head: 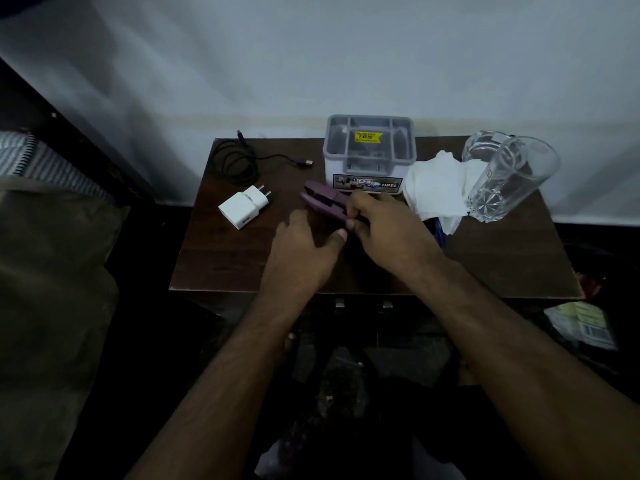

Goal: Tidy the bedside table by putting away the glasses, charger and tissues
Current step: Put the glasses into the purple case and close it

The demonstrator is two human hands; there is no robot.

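A purple glasses case (323, 199) lies half open in the middle of the dark wooden bedside table (502, 268). My right hand (388, 226) grips its near end. My left hand (304, 247) rests beside it with the thumb touching the case; whether it grips is unclear. The glasses themselves are hidden. A white charger plug (244, 206) lies to the left, with a coiled black cable (239, 161) behind it. Crumpled white tissues (438, 188) sit to the right of the case.
A grey compartment organiser (370, 150) with a yellow price sticker stands at the table's back edge. Two clear drinking glasses (502, 174) stand at the right rear, touching the tissues. A blue object (439, 230) peeks out beside my right hand. A bed lies to the left.
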